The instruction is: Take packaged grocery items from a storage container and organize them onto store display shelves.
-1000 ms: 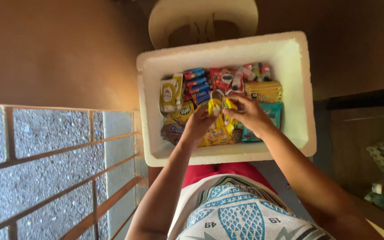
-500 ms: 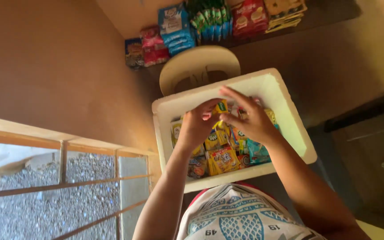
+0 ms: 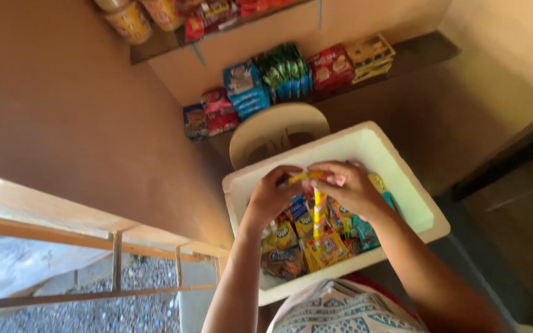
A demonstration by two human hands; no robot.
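From my remote station I log the scene from the largest item down. A brown wall [image 3: 63,105] fills the left of the view, with a railing [image 3: 94,234] below it. Two shelves [image 3: 427,52] on the far wall carry rows of snack packs [image 3: 285,74] in blue, green, red and yellow. A pale plastic chair [image 3: 279,129] stands under them, just behind a white foam box [image 3: 402,185] that sits in front of the person. The box is about half full of packets [image 3: 291,240], lying loosely and partly overlapping. Both hands meet over the box's middle. The left hand [image 3: 272,197] and right hand [image 3: 350,188] are each pinched closed on the top end of a yellow strip [image 3: 319,213] of joined sachets, which hangs straight down from the fingers to the packets below; I cannot tell whether its lower end touches them. The fingers are nearly shut, with only the strip's top between them. My judgement on progress: the work appears to be mid-course. The shelves are already stocked in part, the strip is lifted but still over the box, and many packets remain inside.
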